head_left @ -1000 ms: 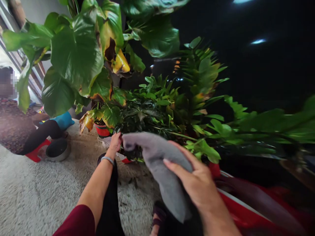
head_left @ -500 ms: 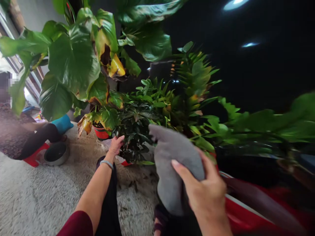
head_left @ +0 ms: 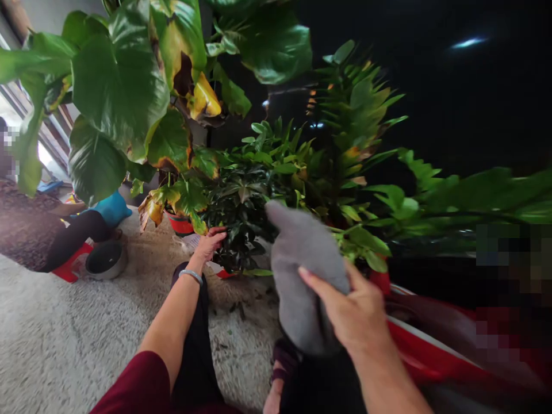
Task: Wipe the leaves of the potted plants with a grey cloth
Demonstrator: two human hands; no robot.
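the person's right hand [head_left: 360, 305] was closed around a grey cloth [head_left: 308, 276], thumb on the near face and fingers wrapped behind its right side; the cloth hung bunched in the middle of the scene, in front of the green foliage; the left hand [head_left: 210, 244], with a bangle [head_left: 191, 276] at its wrist, reached to the left edge of a dark-leaved plant [head_left: 244, 224], fingers partly extended; whether they pinched a leaf could not be told; far left of that plant stood a red pot [head_left: 180, 224] beneath large, partly browned leaves [head_left: 172, 138]; farther left, a grey bowl [head_left: 106, 267] sat on the rough floor [head_left: 99, 328] beside a seated person [head_left: 32, 224].
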